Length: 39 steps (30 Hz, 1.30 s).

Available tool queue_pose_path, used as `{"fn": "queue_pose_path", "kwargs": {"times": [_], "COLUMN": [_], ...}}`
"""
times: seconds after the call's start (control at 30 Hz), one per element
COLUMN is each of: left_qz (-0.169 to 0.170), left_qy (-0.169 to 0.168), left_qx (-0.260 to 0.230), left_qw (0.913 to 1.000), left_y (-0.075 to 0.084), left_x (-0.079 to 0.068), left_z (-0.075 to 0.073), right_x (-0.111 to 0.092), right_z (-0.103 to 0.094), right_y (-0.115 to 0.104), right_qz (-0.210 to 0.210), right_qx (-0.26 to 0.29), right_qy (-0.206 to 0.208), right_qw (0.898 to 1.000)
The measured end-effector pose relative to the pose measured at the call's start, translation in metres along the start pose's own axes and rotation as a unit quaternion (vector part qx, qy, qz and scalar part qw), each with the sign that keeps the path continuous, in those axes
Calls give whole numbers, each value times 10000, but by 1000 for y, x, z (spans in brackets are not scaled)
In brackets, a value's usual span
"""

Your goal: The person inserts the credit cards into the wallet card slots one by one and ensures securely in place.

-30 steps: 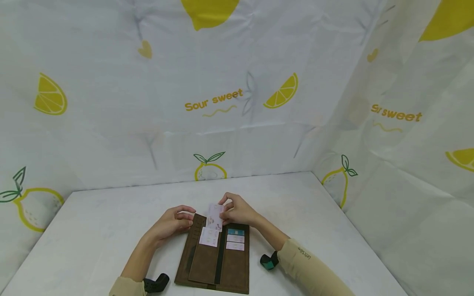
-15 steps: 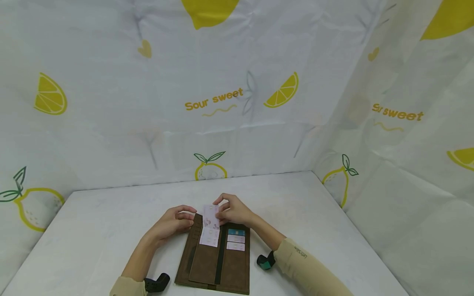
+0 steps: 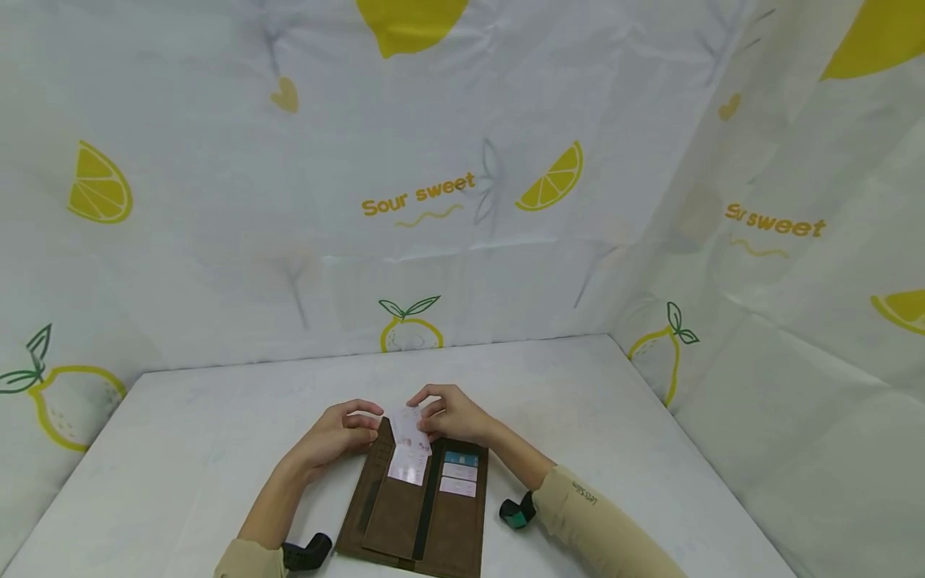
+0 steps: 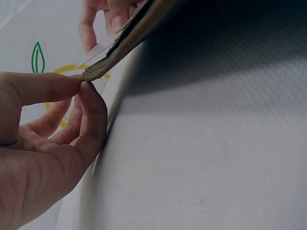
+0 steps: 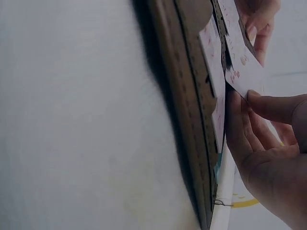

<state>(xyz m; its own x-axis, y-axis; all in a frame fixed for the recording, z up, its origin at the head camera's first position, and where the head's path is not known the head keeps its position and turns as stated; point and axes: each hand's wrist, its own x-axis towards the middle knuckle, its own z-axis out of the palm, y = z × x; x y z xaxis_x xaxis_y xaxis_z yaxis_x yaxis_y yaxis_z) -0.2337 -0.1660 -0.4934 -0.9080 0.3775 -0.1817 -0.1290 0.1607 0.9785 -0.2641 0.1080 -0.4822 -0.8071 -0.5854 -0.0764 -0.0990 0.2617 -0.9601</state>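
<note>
A brown wallet (image 3: 397, 518) lies spread open on the white table, its top edge tilted up off the surface. Between thumb and forefinger, my left hand (image 3: 334, 435) pinches its upper left corner, as the left wrist view shows at the wallet edge (image 4: 125, 47). My right hand (image 3: 458, 416) pinches a pale pink-and-white printed card (image 3: 409, 433) by its right edge, above the left panel. The held card's lower edge meets another pale card (image 3: 408, 466) in that panel. In the right wrist view, thumb and fingers grip the held card (image 5: 245, 64) near a corner.
The wallet's right panel holds a blue card (image 3: 460, 458) and pale cards (image 3: 458, 486) in stacked slots. A dark strap (image 3: 425, 514) runs down between the panels. White lemon-print cloth (image 3: 462, 265) hangs behind and at the right of the table.
My right hand has moved left with the card, from beside the left panel's card to above it. The wallet's near end has shifted slightly left. My left hand stays at the corner.
</note>
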Motion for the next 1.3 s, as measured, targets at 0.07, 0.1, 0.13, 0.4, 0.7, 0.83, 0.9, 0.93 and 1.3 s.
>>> {"fn": "queue_pose_path", "kwargs": {"times": [0.07, 0.1, 0.13, 0.4, 0.7, 0.83, 0.9, 0.93, 1.3], "left_qz": [-8, -14, -15, 10, -55, -105, -112, -114, -58], "left_qy": [-2, 1, -2, -28, 20, 82, 97, 99, 100], "left_qx": [9, 18, 22, 60, 28, 9, 10, 14, 47], "left_qw": [10000, 10000, 10000, 10000, 10000, 9999, 9999, 9999, 9999], "left_y": [0, 0, 0, 0, 0, 0, 0, 0, 0], "left_x": [0, 0, 0, 1, 2, 1, 1, 1, 0], "left_z": [0, 0, 0, 0, 1, 1, 1, 1, 2], "right_x": [0, 0, -1, -4, -7, -8, -8, -8, -15], "right_z": [0, 0, 0, -1, -2, -2, -2, -2, -5], "right_y": [0, 0, 0, 0, 1, 0, 0, 0, 4], "right_qz": [-1, 18, 25, 94, 433, 558, 581, 577, 264], "right_qx": [-48, -57, -58, 70, 414, 412, 388, 373, -74], "right_qy": [-2, 9, 14, 130, 317, 262, 229, 219, 328], "right_qw": [10000, 10000, 10000, 9998, 9977, 9972, 9973, 9974, 9991]}}
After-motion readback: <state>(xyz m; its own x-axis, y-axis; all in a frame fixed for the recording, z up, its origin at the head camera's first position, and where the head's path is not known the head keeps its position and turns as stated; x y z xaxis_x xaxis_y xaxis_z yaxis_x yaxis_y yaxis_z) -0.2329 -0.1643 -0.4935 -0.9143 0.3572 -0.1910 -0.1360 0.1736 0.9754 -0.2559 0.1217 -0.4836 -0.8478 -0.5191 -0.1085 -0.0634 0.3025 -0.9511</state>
